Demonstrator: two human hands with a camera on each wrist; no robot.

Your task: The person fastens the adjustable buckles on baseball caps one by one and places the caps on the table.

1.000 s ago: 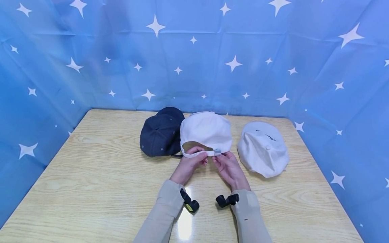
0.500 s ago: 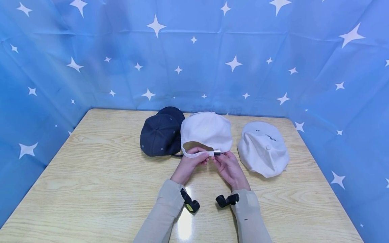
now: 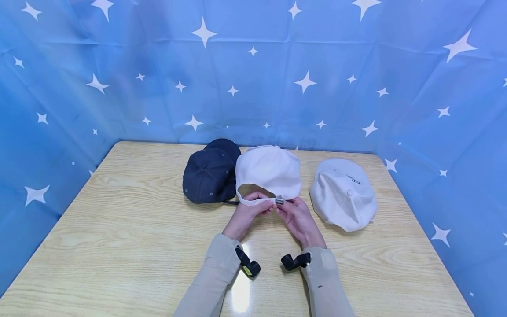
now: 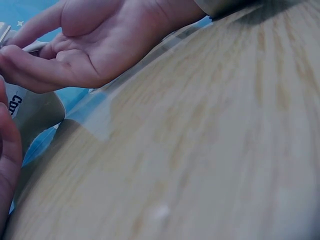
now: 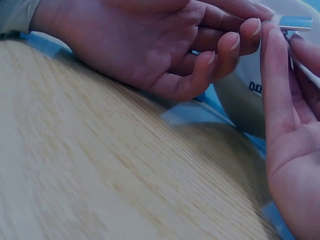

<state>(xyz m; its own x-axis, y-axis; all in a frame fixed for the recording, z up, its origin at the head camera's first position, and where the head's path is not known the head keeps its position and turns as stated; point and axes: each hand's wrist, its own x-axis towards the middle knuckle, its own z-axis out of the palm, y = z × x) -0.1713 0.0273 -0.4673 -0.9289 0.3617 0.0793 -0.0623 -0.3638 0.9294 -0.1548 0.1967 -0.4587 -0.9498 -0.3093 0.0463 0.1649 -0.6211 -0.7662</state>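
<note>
A white baseball cap sits at the table's far middle, its back opening facing me. Across that opening runs its adjustment strap, fitted with a metal buckle. My left hand pinches the strap just left of the buckle. At the buckle's right side, my right hand pinches the strap end, fingertips close to the left ones. The right wrist view shows the shiny buckle between both hands' fingertips. Whether the strap runs through the buckle is too small to tell.
A dark navy cap lies close on the left of the white cap. To the right rests an off-white cap with dark lettering and a crumpled crown. The wooden table ends at a blue star-patterned curtain.
The buckle has tilted and shifted slightly left, toward my left thumb. My right fingertips have moved a little left with it. Both forearms and the other caps stay put.
</note>
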